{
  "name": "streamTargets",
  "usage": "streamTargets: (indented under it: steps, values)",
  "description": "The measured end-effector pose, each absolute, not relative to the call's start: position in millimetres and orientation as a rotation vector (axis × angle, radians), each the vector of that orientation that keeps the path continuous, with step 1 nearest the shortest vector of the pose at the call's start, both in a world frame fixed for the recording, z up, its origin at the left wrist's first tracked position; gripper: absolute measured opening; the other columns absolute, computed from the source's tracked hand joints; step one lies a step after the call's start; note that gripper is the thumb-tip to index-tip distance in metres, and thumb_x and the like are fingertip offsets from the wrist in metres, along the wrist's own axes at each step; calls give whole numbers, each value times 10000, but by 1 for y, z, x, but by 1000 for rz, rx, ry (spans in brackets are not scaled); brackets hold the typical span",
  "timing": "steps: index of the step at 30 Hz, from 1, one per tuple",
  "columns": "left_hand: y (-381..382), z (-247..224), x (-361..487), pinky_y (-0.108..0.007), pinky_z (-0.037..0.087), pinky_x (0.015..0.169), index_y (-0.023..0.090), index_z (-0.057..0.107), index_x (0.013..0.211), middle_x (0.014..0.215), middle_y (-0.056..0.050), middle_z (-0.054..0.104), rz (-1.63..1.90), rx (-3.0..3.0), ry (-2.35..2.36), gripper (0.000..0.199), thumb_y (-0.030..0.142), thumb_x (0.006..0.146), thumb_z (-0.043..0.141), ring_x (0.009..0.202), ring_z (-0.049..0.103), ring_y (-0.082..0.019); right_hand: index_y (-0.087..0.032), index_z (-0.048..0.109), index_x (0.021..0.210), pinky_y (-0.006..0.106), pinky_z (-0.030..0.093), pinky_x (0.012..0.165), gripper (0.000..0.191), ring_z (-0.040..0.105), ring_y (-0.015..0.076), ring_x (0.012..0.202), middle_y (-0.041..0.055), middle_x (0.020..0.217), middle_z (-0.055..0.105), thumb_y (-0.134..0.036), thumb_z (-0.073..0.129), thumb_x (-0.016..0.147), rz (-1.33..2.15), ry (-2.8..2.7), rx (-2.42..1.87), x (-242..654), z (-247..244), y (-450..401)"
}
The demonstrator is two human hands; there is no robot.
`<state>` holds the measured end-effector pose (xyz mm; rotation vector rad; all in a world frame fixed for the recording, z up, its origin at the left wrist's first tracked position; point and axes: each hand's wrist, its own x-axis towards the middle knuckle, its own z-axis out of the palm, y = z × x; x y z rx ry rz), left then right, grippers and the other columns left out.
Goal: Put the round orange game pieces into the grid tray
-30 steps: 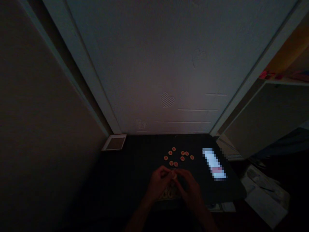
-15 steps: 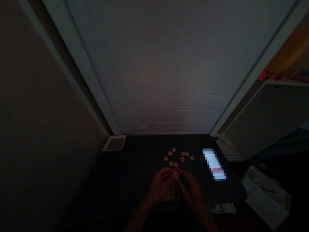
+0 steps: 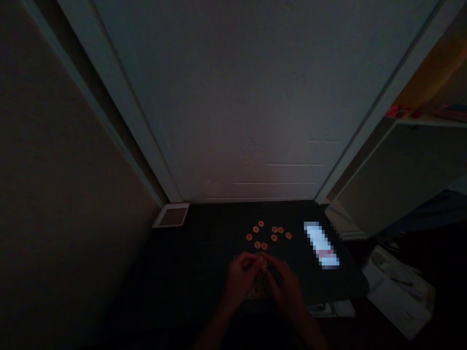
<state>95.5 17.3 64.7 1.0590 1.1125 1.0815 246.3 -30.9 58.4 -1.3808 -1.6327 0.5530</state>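
surface: low dark table (image 3: pixel 189 272), pretty much black in this light, pushed right up against a pale door

back left corner: small flat frame-looking thing (image 3: pixel 171 215) with a pale border, lying right at the table edge

middle: bunch of little round orange discs (image 3: pixel 268 234) scattered loose, mostly apart from each other, a couple touching

near edge: a few more discs (image 3: pixel 260 290) in a tight cluster, too dim to count

right side: bright lit screen (image 3: pixel 321 244), lying flat at an angle, well apart from the frame, near the orange discs

front right edge: something pale and flat (image 3: pixel 330 308), can't tell what
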Motion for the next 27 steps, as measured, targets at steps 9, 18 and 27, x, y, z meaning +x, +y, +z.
streamTargets:
  steps: [9,18,27]
  values:
    - [11,79,94,-325,584,778,179,735,958,959,-79,796,1014,1105,987,306,449,813,746,882,752,-242,-305,655,1294,412,527,1018,342,670,261,1170,52,1273,717,-385,587,968,709,-1528,-1381,255,62,-30]
    - [17,75,79,-353,579,865,185,721,974,988,-79,794,981,1133,962,293,396,783,789,943,750,-248,-262,711,1206,424,553,981,334,699,281,1110,85,1194,746,-439,644,931,721,-1413,-1348,258,65,-27]
    - [28,59,35,-356,583,841,213,722,976,942,-46,780,1062,1408,1287,238,418,871,664,917,738,-236,-260,747,1126,372,560,933,319,694,255,1056,84,1143,731,-483,649,921,778,-1398,-1390,277,54,-20]
